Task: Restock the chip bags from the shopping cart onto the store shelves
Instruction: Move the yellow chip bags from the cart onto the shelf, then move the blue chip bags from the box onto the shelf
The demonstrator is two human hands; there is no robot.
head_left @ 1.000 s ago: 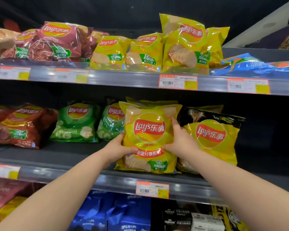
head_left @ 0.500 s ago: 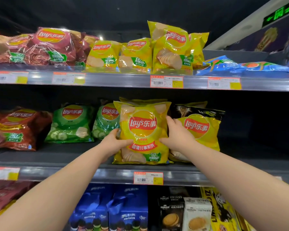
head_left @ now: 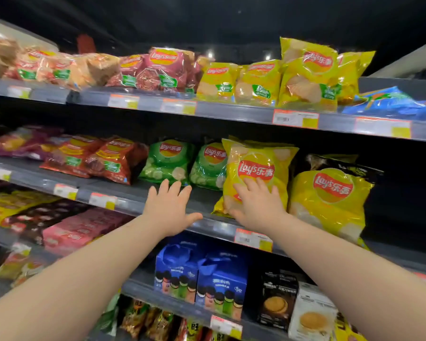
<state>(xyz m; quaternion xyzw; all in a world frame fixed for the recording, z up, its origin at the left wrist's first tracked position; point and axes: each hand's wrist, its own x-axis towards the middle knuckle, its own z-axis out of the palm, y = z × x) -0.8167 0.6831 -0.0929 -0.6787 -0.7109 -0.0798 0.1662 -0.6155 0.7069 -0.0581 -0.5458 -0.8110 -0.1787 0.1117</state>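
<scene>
A yellow Lay's chip bag (head_left: pixel 257 168) stands upright on the middle shelf (head_left: pixel 202 200), between green bags and a yellow-and-black bag. My right hand (head_left: pixel 255 205) lies flat against its lower front with fingers spread. My left hand (head_left: pixel 169 207) hovers open in front of the shelf edge, left of the bag, touching nothing. The shopping cart is out of view.
Green Lay's bags (head_left: pixel 167 161) and red bags (head_left: pixel 111 158) sit left of the yellow one; a yellow-and-black bag (head_left: pixel 330 198) stands to its right, dark shelf space beyond. The top shelf (head_left: pixel 231 112) holds maroon, yellow and blue bags. Blue boxes (head_left: pixel 199 274) fill the lower shelf.
Both hands have let go of the yellow bag's sides. My left hand pulled away to the left and opened; my right hand now rests flat on its front. The view swung left.
</scene>
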